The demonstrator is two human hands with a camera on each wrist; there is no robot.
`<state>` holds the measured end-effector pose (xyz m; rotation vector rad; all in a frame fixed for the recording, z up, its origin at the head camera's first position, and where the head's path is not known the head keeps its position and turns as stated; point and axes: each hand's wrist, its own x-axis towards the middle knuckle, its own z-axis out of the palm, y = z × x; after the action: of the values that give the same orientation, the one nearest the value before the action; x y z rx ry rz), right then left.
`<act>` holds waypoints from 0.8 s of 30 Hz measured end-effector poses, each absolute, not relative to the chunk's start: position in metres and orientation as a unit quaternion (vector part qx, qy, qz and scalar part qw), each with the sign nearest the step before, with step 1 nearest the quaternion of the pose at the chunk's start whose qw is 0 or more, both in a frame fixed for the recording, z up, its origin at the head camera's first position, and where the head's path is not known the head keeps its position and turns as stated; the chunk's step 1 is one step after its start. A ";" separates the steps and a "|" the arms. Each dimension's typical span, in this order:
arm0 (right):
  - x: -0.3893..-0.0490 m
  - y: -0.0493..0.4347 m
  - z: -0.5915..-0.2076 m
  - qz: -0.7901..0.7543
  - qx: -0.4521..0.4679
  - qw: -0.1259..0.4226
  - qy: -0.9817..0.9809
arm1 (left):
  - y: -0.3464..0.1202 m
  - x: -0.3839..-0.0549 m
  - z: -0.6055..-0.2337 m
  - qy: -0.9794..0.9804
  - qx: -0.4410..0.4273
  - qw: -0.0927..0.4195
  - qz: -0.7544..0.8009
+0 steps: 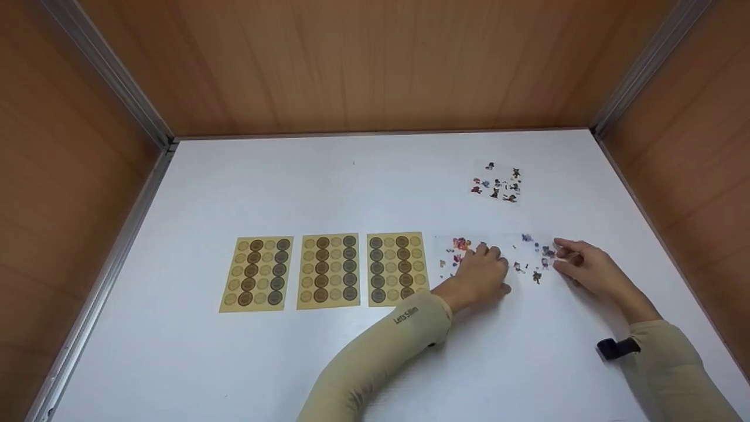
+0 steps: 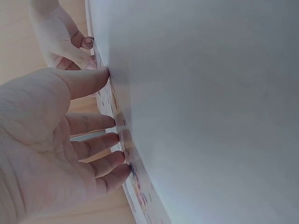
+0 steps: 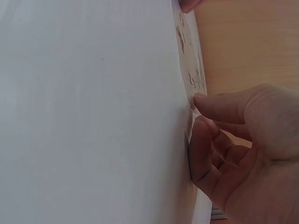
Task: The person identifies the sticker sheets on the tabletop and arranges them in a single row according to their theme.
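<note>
A clear sticker sheet (image 1: 526, 264) with small cartoon figures lies on the white table between the two hands. To its left is another clear sheet (image 1: 443, 253) with red and orange stickers, partly covered by my left hand (image 1: 483, 274). The left fingers are spread, their tips touching down around the neighbouring edges of these sheets; the thumb stands apart toward the right one. At the right sheet's outer edge is my right hand (image 1: 592, 271), thumb and forefinger tips touching it with a gap between them. The right hand's other fingers (image 3: 231, 151) are loosely bent.
Three tan sheets of round stickers, the left (image 1: 256, 274), middle (image 1: 328, 271) and right (image 1: 398, 268), form a row on the left. Farther back lies one more clear sticker sheet (image 1: 497, 183). Wooden panels (image 1: 375, 70) enclose the table (image 1: 263, 363) at the back and sides.
</note>
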<state>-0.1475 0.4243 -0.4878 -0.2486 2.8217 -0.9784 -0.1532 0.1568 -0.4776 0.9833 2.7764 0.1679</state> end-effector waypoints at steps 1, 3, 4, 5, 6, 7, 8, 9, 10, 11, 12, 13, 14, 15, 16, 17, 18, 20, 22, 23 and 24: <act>-0.148 0.424 -0.488 -0.325 -0.083 0.072 0.939 | 0.157 -0.153 -0.477 0.936 0.333 0.097 0.055; -0.148 0.424 -0.489 -0.322 -0.082 0.074 0.940 | 0.157 -0.153 -0.477 0.936 0.334 0.099 0.052; -0.148 0.424 -0.489 -0.320 -0.081 0.074 0.941 | 0.157 -0.153 -0.477 0.936 0.334 0.100 0.050; -0.149 0.424 -0.489 -0.317 -0.081 0.074 0.942 | 0.157 -0.153 -0.477 0.936 0.335 0.101 0.048; -0.149 0.424 -0.489 -0.315 -0.082 0.073 0.943 | 0.157 -0.153 -0.477 0.936 0.335 0.101 0.046; -0.149 0.424 -0.490 -0.314 -0.083 0.072 0.943 | 0.157 -0.153 -0.476 0.935 0.336 0.101 0.045; -0.150 0.424 -0.490 -0.313 -0.084 0.071 0.943 | 0.157 -0.153 -0.476 0.935 0.336 0.102 0.045; -0.150 0.425 -0.490 -0.310 -0.085 0.069 0.944 | 0.157 -0.153 -0.476 0.935 0.337 0.103 0.045; -0.150 0.425 -0.490 -0.308 -0.088 0.067 0.945 | 0.157 -0.153 -0.476 0.935 0.337 0.104 0.044; -0.150 0.425 -0.490 -0.306 -0.089 0.064 0.946 | 0.157 -0.154 -0.476 0.935 0.337 0.105 0.044; -0.150 0.425 -0.490 -0.304 -0.091 0.062 0.946 | 0.157 -0.154 -0.476 0.934 0.337 0.106 0.044; -0.150 0.425 -0.490 -0.302 -0.092 0.060 0.947 | 0.157 -0.154 -0.476 0.934 0.338 0.105 0.042; -0.150 0.425 -0.490 -0.299 -0.093 0.059 0.948 | 0.157 -0.154 -0.476 0.934 0.338 0.104 0.040; -0.150 0.424 -0.490 -0.297 -0.093 0.059 0.949 | 0.157 -0.154 -0.476 0.934 0.339 0.104 0.040; -0.150 0.424 -0.490 -0.296 -0.092 0.059 0.949 | 0.157 -0.154 -0.476 0.934 0.339 0.103 0.040; -0.150 0.424 -0.490 -0.295 -0.092 0.058 0.949 | 0.157 -0.154 -0.476 0.934 0.339 0.102 0.039; -0.149 0.424 -0.489 -0.294 -0.090 0.060 0.950 | 0.157 -0.154 -0.477 0.934 0.340 0.100 0.037; -0.149 0.423 -0.489 -0.292 -0.090 0.061 0.950 | 0.157 -0.155 -0.476 0.935 0.340 0.099 0.034; -0.149 0.423 -0.490 -0.292 -0.090 0.063 0.950 | 0.157 -0.154 -0.476 0.935 0.339 0.100 0.031; -0.149 0.423 -0.490 -0.292 -0.090 0.064 0.950 | 0.157 -0.154 -0.476 0.935 0.340 0.101 0.029; -0.148 0.422 -0.490 -0.292 -0.090 0.065 0.950 | 0.157 -0.154 -0.476 0.935 0.340 0.101 0.027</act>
<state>-0.1485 0.4225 -0.4897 -0.2708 2.8663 -0.8810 -0.1544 0.1570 -0.4761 1.0036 2.7607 0.0810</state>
